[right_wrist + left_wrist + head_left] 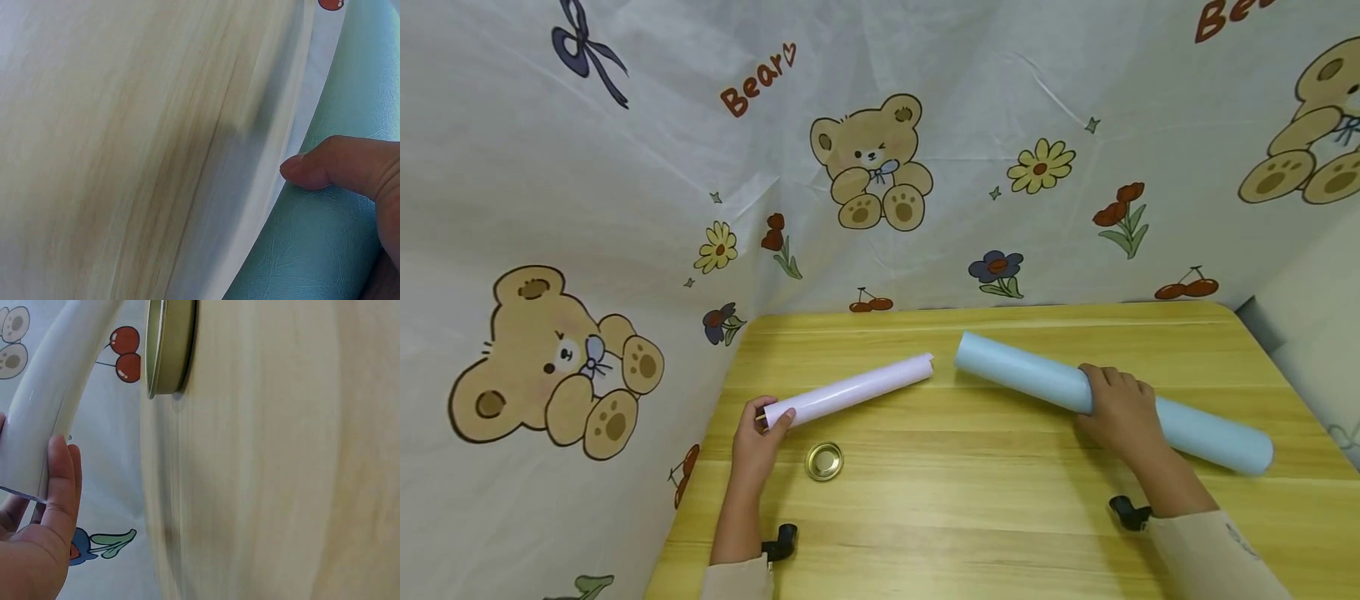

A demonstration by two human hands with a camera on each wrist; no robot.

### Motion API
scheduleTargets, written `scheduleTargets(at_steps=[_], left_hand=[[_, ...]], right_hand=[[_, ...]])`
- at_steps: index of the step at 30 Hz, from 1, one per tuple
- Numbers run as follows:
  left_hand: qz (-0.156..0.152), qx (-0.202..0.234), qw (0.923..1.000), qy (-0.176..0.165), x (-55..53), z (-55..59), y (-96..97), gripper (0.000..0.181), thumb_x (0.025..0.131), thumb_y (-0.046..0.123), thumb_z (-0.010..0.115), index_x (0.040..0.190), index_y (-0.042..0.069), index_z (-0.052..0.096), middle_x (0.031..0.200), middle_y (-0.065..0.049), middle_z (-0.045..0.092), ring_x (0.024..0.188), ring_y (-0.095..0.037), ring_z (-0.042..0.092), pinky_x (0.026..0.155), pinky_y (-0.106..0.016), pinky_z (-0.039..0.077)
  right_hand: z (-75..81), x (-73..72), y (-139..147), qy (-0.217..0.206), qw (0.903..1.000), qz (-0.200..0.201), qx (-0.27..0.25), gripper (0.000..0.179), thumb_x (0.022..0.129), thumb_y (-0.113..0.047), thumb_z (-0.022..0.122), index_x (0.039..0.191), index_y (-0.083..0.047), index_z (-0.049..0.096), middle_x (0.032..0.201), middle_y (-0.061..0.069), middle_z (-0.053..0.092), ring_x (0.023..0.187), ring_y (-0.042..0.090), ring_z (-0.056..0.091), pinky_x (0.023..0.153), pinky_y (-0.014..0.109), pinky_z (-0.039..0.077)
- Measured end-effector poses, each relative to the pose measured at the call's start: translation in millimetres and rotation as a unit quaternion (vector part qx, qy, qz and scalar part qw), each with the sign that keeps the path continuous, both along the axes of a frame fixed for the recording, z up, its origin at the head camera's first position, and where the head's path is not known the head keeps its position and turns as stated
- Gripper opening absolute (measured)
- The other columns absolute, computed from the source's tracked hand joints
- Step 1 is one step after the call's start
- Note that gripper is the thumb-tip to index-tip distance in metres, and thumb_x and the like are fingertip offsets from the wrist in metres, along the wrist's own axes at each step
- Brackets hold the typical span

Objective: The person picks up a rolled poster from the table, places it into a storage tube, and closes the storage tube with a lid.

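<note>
Glossy lilac rolled tube (pixel 853 389): left hand (pixel 758 437) is gripping one end, remainder extending rightward. Creased light-blue cylinder (pixel 1028 375): right hand (pixel 1122 414) is clasping its middle.

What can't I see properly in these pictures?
Blue roll: its middle is covered by the right hand in the head view; both ends are cut off by the edges of the right wrist view.
Pale roll: its far end is cut off by the top edge of the left wrist view.
Gold dish: partly cut off by that same edge.
Rightmost bear: cut off by the head view's right edge.
</note>
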State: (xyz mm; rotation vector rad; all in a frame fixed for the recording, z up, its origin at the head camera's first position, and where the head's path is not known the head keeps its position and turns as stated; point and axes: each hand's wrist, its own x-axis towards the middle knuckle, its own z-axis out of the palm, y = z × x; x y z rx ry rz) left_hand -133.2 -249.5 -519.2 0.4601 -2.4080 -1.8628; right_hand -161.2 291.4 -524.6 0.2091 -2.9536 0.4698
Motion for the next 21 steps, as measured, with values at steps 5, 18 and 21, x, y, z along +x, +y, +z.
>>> scheduleTargets(at_steps=[5, 18, 21], left_hand=[[0.005, 0.049, 0.9987, 0.016, -0.4, -0.6, 1.6, 0.043, 0.101, 0.016, 0.063, 0.138, 0.004, 0.046, 0.133, -0.013, 0.047, 0.109, -0.016, 0.058, 0.096, -0.041, 0.058], [0.02, 0.125, 0.9916, 0.025, 0.5, -1.2, -0.6, 0.038, 0.106, 0.025, 0.055, 0.138, 0.006, 0.047, 0.139, -0.013, 0.045, 0.119, -0.026, 0.052, 0.105, -0.046, 0.052], [0.022, 0.137, 0.9897, 0.033, 0.7, -1.9, -2.0, 0.043, 0.107, 0.028, 0.052, 0.14, 0.002, 0.044, 0.137, -0.012, 0.045, 0.117, -0.024, 0.052, 0.103, -0.042, 0.054]], right_hand=[[-0.9, 1.9, 3.6, 0.016, 0.9999, 0.004, -0.004, 0.082, 0.072, -0.012, 0.086, 0.141, 0.002, 0.045, 0.132, 0.036, 0.051, 0.121, 0.055, 0.045, 0.096, 0.073, 0.03], [-2.2, 5.9, 11.6, 0.032, 0.9993, 0.018, -0.003, 0.085, 0.069, -0.009, 0.089, 0.141, -0.002, 0.045, 0.13, 0.034, 0.052, 0.122, 0.055, 0.044, 0.098, 0.072, 0.027], [-0.5, 6.3, 12.1, 0.039, 0.9989, 0.027, 0.007, 0.086, 0.068, -0.009, 0.09, 0.141, -0.003, 0.045, 0.13, 0.033, 0.053, 0.122, 0.055, 0.045, 0.099, 0.072, 0.028]])
